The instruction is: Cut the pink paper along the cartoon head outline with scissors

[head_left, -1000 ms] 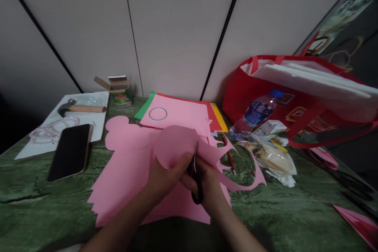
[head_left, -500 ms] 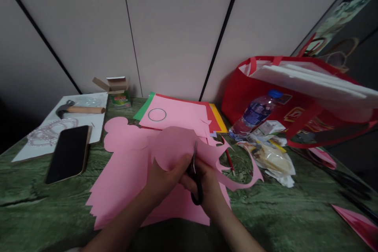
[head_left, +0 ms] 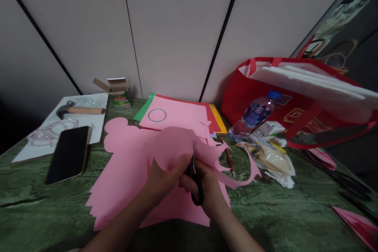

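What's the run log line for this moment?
left hand: holds pink paper | right hand: holds black-handled scissors, blades at paper | beneath: stacked pink sheets | left side: smartphone, claw hammer

I watch through 1 camera, worn on the person's head. It faces forward and down from above the forearms (head_left: 124, 220), with the left hand (head_left: 163, 179) and right hand (head_left: 206, 183) near, at lower centre. Its wide view takes in the green table (head_left: 26, 220) across the bottom and, farther off, the panelled wall (head_left: 174, 31) across the top.
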{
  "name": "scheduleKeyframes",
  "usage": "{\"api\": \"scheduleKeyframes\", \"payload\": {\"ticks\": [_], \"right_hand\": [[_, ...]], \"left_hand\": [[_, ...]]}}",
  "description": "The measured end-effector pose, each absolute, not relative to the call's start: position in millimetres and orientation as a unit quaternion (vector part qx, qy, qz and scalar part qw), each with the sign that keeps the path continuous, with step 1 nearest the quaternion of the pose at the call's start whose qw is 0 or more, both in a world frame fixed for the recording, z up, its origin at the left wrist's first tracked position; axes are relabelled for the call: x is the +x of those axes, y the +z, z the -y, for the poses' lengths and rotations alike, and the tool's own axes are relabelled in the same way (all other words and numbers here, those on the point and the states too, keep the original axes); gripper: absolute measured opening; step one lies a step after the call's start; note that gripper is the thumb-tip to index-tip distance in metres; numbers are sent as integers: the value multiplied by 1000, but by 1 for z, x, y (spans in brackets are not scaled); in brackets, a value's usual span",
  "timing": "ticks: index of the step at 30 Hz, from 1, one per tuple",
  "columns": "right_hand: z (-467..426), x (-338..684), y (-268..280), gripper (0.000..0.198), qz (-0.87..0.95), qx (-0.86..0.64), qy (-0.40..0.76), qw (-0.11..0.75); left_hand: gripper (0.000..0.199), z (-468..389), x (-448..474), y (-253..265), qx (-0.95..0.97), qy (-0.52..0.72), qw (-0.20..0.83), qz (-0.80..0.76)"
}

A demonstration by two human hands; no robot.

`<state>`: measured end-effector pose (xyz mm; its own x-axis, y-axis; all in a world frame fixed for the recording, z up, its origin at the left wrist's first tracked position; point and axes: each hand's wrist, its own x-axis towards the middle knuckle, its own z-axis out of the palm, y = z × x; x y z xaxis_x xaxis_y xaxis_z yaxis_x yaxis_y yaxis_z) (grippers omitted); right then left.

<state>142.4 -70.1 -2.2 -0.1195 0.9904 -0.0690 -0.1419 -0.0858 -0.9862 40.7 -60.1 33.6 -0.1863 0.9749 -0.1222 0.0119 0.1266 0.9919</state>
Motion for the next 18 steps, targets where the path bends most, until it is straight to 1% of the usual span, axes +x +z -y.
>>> {"api": "scheduleKeyframes", "payload": {"ticks": [9, 18], "right_hand": [[69, 142, 6, 26, 462, -431, 595, 497], [69, 143, 3, 26, 451, -434, 605, 492]], "left_hand": [[26, 62, 44, 44, 424, 502, 519, -547], [28, 62, 43, 47, 440, 486, 527, -541]]}}
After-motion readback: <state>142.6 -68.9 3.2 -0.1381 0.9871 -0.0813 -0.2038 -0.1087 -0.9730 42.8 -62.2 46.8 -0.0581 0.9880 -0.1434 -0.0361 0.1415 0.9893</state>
